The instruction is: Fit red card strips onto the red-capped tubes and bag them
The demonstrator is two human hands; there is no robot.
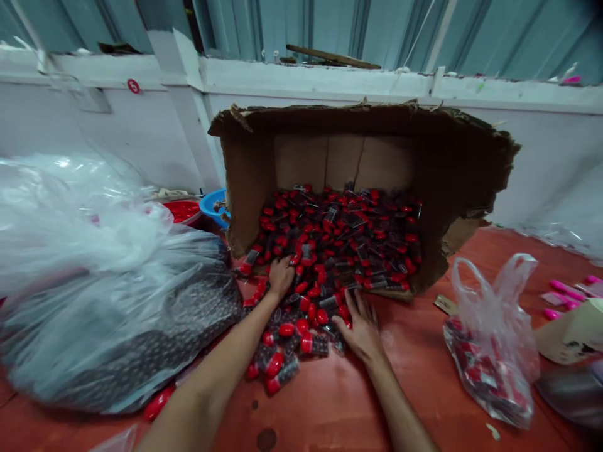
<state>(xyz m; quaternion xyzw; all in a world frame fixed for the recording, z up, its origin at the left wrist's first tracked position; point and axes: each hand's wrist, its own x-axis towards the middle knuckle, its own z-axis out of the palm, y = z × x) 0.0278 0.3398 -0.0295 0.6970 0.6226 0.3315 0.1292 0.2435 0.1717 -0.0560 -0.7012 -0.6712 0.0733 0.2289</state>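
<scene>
Bottles (325,301) with red caps lie heaped inside the box (301,157) and spill out through its open side, which faces the person, onto the red desk (325,402). Both hands reach into the spill just in front of the box. The left hand (281,276) is at the near left corner of its mouth, touching the bottles; its fingers bend down among them, and I cannot tell whether that grip has closed on any. The right hand (362,326) is in front of the mouth, farther right, its grip open, fingers spread and touching the edge of the spill. So the loose bottles lie mostly between the two grips. One out in front of the box lies on its side, long axis nearly level with the mouth, cap to the left, and the right hand is nearer to it.

Left of the box, a big clear bag (141,320) bulges with small dark round pieces. Just beside the box on that side are a blue bowl (213,207) and a tub (188,220) of something red. Right of the box, a small bag (494,358) with handles holds red and dark items.
</scene>
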